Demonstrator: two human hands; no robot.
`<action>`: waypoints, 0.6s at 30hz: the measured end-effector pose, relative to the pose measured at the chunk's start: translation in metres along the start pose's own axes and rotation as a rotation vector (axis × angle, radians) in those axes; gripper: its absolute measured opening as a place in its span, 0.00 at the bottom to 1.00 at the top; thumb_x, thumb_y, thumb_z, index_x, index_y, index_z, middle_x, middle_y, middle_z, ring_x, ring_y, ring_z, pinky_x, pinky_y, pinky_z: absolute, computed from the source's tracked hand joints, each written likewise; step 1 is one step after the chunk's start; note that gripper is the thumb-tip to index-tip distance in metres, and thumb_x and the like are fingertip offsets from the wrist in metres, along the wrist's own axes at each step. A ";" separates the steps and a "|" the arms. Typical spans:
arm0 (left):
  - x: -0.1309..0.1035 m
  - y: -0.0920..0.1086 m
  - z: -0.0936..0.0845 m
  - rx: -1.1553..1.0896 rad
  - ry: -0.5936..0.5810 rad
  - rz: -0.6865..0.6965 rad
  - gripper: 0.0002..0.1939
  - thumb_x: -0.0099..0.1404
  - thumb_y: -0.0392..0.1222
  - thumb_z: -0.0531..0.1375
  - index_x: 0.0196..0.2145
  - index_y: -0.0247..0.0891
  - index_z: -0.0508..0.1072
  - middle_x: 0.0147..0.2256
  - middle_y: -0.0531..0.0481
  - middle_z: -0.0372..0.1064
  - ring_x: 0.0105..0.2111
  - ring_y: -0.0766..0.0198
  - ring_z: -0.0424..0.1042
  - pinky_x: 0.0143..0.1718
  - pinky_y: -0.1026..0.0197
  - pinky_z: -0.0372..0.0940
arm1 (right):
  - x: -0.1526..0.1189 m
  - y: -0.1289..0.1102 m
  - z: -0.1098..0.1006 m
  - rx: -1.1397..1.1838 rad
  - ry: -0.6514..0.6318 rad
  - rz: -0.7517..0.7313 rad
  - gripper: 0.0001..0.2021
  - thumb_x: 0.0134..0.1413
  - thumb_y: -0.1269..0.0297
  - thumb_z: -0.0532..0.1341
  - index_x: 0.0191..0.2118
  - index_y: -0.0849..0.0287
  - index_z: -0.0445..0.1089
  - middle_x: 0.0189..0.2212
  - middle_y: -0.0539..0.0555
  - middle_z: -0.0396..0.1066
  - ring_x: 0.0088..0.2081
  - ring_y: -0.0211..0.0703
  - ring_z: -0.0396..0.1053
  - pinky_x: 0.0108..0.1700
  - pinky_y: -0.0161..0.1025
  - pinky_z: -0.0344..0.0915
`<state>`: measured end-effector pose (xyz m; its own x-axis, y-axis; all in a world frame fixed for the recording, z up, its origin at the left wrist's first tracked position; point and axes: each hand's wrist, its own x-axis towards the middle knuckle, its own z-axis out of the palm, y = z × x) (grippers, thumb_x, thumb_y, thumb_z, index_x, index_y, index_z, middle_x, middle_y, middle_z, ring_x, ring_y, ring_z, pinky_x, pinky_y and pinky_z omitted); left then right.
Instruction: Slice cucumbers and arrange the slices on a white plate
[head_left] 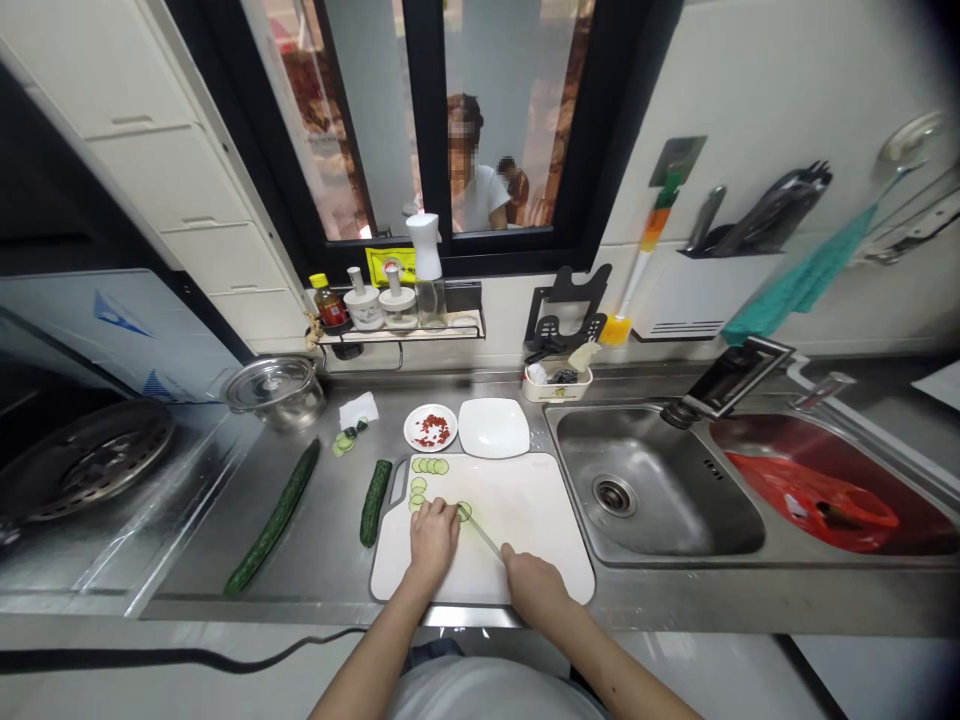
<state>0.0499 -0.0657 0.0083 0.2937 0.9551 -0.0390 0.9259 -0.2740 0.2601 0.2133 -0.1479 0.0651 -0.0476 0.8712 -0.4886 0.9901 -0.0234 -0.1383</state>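
My right hand (534, 590) is wrapped round the handle of a knife (484, 532), whose blade points up and left over the white cutting board (517, 490). The fingers of my left hand (435, 540) are bent down on the board, close to the knife tip; what lies under them is hidden. A thin cucumber slice (465, 511) lies at the blade's tip. Several more slices (430, 466) lie along the board's upper left edge. Left of the board rest a cut cucumber (375, 503) and a long whole cucumber (274, 520).
Behind the board stand a plate of red pieces (431, 427) and a white square plate (493, 428). A lidded pot (277, 390) is at the back left, the sink (652, 490) at the right. Cucumber scraps (345, 440) lie near a tissue (358, 410).
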 end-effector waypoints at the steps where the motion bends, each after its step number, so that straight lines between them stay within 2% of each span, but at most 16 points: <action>1: 0.000 0.000 0.000 -0.002 0.001 -0.002 0.14 0.69 0.43 0.50 0.42 0.43 0.75 0.40 0.46 0.69 0.43 0.56 0.64 0.45 0.56 0.55 | 0.000 0.000 0.000 -0.002 0.001 0.001 0.22 0.57 0.80 0.46 0.54 0.63 0.64 0.40 0.65 0.74 0.45 0.51 0.73 0.42 0.41 0.65; 7: -0.001 0.001 0.001 -0.019 0.015 -0.010 0.14 0.69 0.43 0.49 0.43 0.43 0.75 0.40 0.46 0.68 0.42 0.58 0.64 0.44 0.56 0.54 | -0.002 0.002 0.001 0.015 0.007 -0.006 0.22 0.57 0.79 0.46 0.55 0.64 0.63 0.40 0.65 0.74 0.45 0.51 0.73 0.42 0.41 0.65; 18: 0.000 -0.002 -0.003 -0.012 0.007 0.061 0.15 0.70 0.43 0.48 0.41 0.41 0.74 0.40 0.46 0.68 0.42 0.58 0.64 0.44 0.56 0.54 | -0.007 -0.003 -0.013 -0.004 -0.028 -0.007 0.22 0.56 0.80 0.45 0.53 0.65 0.64 0.41 0.66 0.74 0.45 0.51 0.72 0.42 0.41 0.65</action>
<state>0.0469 -0.0652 0.0104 0.3476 0.9375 -0.0164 0.9034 -0.3302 0.2734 0.2129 -0.1476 0.0804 -0.0583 0.8575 -0.5112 0.9903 -0.0152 -0.1384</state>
